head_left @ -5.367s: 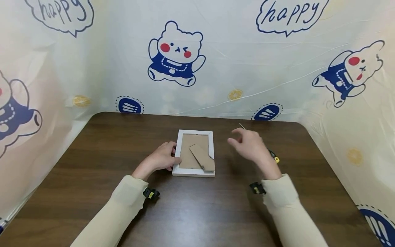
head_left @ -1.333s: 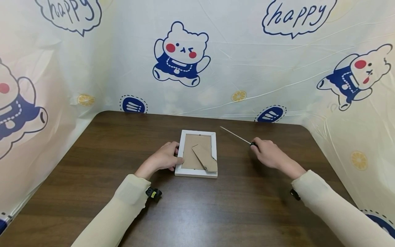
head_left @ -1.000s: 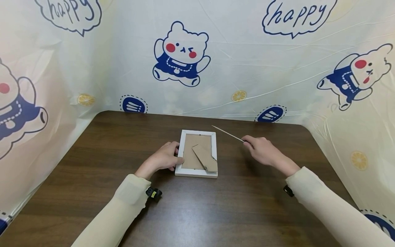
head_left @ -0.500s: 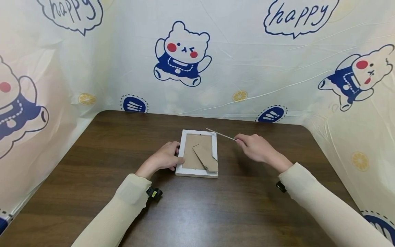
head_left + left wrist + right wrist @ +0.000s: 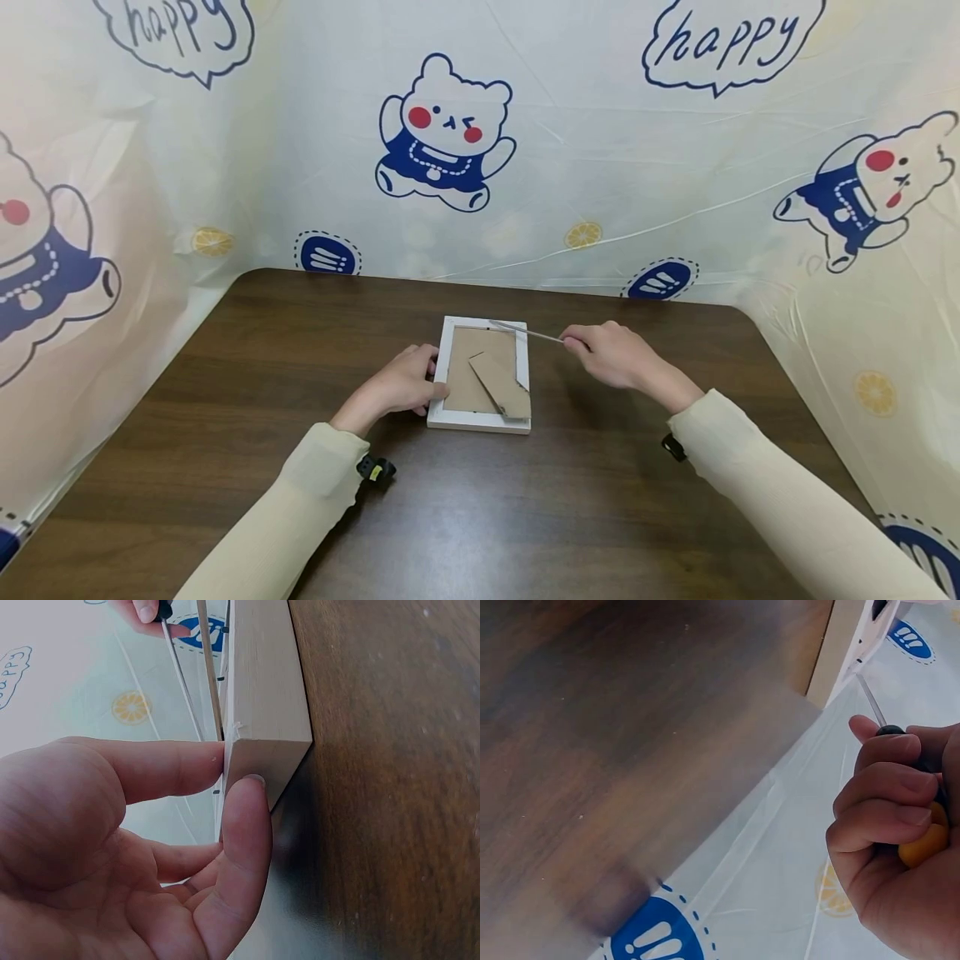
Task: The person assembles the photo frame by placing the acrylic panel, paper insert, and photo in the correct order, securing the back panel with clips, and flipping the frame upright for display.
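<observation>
A white picture frame [image 5: 480, 423] lies face down on the table, its brown backing board [image 5: 461, 358] and cardboard stand flap [image 5: 502, 387] facing up. My left hand [image 5: 393, 383] holds the frame's left edge, thumb on top of the border and fingers against the side. In the left wrist view the frame's pale side [image 5: 266, 667] shows close up. My right hand [image 5: 618, 357] grips a screwdriver [image 5: 536, 334] by its black and yellow handle [image 5: 926, 840]. The tip overlaps the frame's far border, near a small dark tab [image 5: 489, 328] at the backing's top edge.
The dark brown wooden table [image 5: 285, 358] has rounded far corners. Behind it and at both sides hangs a pale curtain [image 5: 570, 150] printed with bears. A black wrist camera [image 5: 375, 468] sits at the left cuff.
The right hand, first bare of the handle grip, took up the screwdriver and brought it leftward until its tip reached the frame's far border. Left hand and frame stayed put.
</observation>
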Action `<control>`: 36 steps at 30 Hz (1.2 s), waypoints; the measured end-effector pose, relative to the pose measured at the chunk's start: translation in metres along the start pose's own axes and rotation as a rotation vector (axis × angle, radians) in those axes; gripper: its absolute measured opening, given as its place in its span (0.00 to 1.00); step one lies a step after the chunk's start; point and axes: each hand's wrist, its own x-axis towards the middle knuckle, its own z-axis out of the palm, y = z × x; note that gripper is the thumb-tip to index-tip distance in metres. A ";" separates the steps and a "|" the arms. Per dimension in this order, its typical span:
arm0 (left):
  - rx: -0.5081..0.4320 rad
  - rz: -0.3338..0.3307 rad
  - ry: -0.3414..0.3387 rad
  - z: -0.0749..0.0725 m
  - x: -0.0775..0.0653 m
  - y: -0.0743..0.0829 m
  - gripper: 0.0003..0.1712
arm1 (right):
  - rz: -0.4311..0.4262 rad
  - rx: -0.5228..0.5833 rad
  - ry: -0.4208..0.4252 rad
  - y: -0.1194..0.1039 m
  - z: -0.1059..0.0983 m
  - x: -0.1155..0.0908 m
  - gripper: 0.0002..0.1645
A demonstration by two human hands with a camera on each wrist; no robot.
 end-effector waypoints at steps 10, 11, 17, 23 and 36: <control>0.002 -0.001 0.002 0.001 0.001 0.000 0.36 | -0.020 -0.025 -0.022 -0.001 -0.007 0.001 0.18; 0.002 0.000 0.002 0.001 0.001 -0.001 0.36 | -0.022 -0.028 -0.024 -0.001 -0.008 0.001 0.18; 0.001 -0.001 0.003 0.001 0.001 -0.001 0.36 | -0.027 -0.042 -0.044 -0.001 -0.012 0.000 0.19; 0.002 0.003 0.002 0.000 0.001 -0.001 0.36 | -0.034 -0.059 -0.085 -0.001 -0.018 0.002 0.21; 0.008 -0.002 0.001 0.001 0.000 0.000 0.36 | -0.043 -0.033 -0.213 -0.008 -0.042 0.018 0.22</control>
